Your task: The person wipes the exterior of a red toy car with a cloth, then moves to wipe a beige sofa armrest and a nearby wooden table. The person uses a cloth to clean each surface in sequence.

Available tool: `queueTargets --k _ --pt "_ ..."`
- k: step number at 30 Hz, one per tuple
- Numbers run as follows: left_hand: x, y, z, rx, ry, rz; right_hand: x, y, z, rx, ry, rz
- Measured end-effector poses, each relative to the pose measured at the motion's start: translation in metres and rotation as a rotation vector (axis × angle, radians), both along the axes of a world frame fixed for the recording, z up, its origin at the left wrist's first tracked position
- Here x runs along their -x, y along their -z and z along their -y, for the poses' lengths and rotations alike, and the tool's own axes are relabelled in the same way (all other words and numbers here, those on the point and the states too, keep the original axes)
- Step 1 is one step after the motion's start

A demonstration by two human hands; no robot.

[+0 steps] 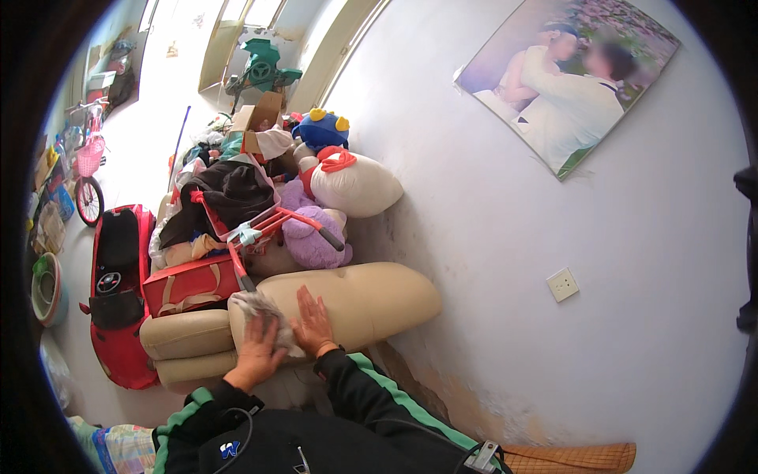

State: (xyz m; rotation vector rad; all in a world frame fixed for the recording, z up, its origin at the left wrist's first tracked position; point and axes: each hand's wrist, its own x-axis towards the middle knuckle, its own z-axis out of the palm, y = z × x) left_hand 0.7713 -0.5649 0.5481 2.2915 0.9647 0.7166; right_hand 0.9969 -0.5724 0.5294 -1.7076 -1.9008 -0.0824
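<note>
My left hand (259, 349) lies on a crumpled whitish cloth (267, 309) at the front of a beige sofa's armrest; the cloth bunches out past its slightly blurred fingers. Close beside it, my right hand (312, 323) rests palm-down on the beige padded armrest (367, 299), fingers extended and holding nothing. Just beyond the cloth, a red tubular frame with dark grips (275, 224) leans over the sofa. A red bag with pale straps (192, 284) sits left of the armrest.
Black clothing (237, 189), a purple plush toy (314, 237), a white plush toy (355, 185) and an open cardboard box (260, 115) crowd the sofa. A red ride-on toy car (121, 296) stands alongside. At right, the wall carries a socket (562, 284) and a large photo print (568, 89).
</note>
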Motion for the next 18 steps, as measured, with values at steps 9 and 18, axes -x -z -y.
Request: queueTargets --k 9,18 --pt "-0.053 -0.006 -0.026 -0.347 0.354 -0.103 -0.02 -0.016 0.004 0.087 -0.045 -0.798" --pt "0.007 0.003 -0.011 -0.082 0.088 0.184 0.027 -0.026 0.034 0.144 -0.119 -0.222"
